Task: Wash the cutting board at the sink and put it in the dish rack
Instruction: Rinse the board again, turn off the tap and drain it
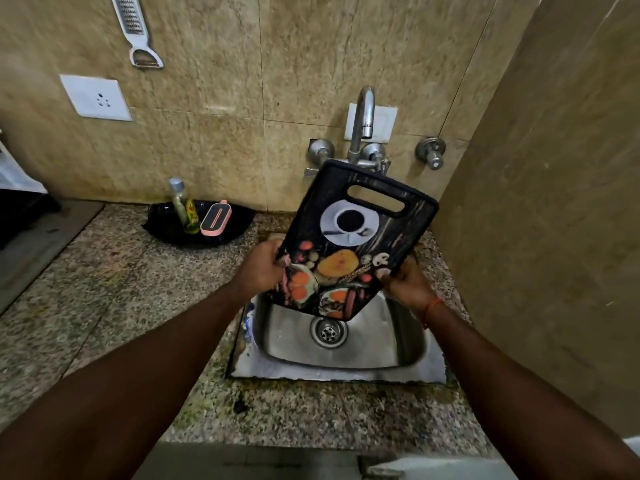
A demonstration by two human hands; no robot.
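Note:
A dark cutting board (349, 237) printed with a coffee cup and food pictures is held tilted over the steel sink (408, 341), its handle slot at the far end under the tap (363, 123). My left hand (261, 268) grips its lower left edge. My right hand (408, 280) grips its lower right edge. The sink's drain (328, 332) shows just below the board. No water runs from the tap. No dish rack is in view.
A black tray (162, 226) on the granite counter (121, 289) left of the sink holds a dish-soap bottle (183, 209) and a pink scrubber (215, 218). A grater-peeler (135, 32) and a socket (95, 97) are on the tiled wall. A wall stands close on the right.

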